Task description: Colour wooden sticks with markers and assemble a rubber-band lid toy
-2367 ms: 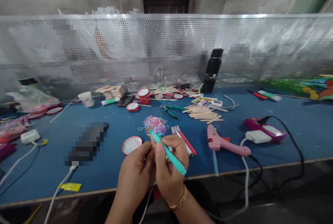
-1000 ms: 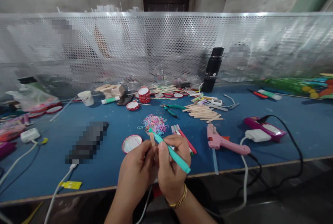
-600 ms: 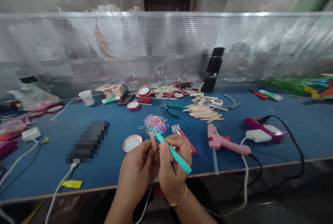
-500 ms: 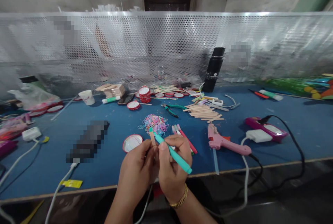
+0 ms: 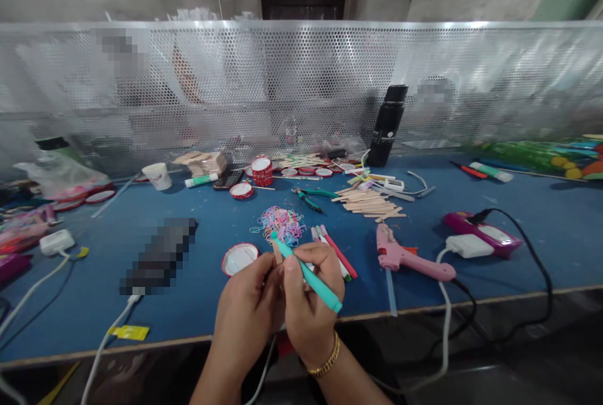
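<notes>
My left hand (image 5: 249, 298) is closed around a wooden craft stick (image 5: 277, 253), whose upper end sticks out above the fingers. In my right hand (image 5: 313, 292) a turquoise marker (image 5: 318, 286) is held like a pen. Its tip is at the stick's upper end, where a turquoise patch shows; the stick's lower part is hidden by the fingers. Just beyond the hands lies a heap of small coloured rubber bands (image 5: 281, 224). A round white lid with a red rim (image 5: 240, 259) is left of them, and several other markers (image 5: 336, 251) lie to the right.
A pink glue gun (image 5: 400, 257) lies on the right, near a purple power strip (image 5: 483, 235). Craft sticks (image 5: 370, 201) and pliers (image 5: 308, 199) are farther back. A phone (image 5: 162, 254) with a cable lies left. A black bottle (image 5: 387, 125) stands by the perforated metal screen (image 5: 330, 85).
My right hand and the marker have shifted slightly left, with the marker's tip now over the stick's upper end. My left hand has stayed nearly in place.
</notes>
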Action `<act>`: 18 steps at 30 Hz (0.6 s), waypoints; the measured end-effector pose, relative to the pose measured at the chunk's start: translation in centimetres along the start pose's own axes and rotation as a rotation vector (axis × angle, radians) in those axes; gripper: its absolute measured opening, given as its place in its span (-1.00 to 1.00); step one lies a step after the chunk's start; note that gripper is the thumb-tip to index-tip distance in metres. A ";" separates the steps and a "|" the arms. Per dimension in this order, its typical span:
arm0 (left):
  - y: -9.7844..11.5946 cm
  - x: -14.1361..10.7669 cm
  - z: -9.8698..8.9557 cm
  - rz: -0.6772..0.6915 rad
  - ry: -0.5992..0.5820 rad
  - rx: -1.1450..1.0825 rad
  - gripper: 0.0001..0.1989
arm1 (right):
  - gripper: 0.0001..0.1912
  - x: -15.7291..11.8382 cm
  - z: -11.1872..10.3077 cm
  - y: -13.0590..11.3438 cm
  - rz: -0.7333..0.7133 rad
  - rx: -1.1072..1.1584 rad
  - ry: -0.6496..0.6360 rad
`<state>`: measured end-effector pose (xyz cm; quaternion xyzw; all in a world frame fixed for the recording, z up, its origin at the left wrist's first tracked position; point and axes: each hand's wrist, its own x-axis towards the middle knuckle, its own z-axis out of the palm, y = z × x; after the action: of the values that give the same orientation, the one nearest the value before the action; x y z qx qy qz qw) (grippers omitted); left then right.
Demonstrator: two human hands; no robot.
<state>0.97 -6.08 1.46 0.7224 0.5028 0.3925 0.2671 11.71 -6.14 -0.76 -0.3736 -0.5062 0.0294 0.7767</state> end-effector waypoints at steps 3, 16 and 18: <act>-0.1 0.0 0.1 -0.006 0.006 0.016 -0.68 | -0.94 -0.1 0.0 0.1 0.017 -0.021 0.043; -0.4 -0.1 0.2 -0.018 0.010 0.028 -0.67 | -0.95 0.0 0.0 0.1 0.013 -0.021 0.062; -0.4 -0.1 0.1 -0.015 0.011 0.021 -0.68 | -0.95 -0.1 0.0 0.1 0.013 -0.011 0.046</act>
<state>0.88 -6.00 1.07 0.7191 0.5138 0.3890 0.2599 11.72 -6.16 -0.87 -0.3816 -0.4862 0.0230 0.7858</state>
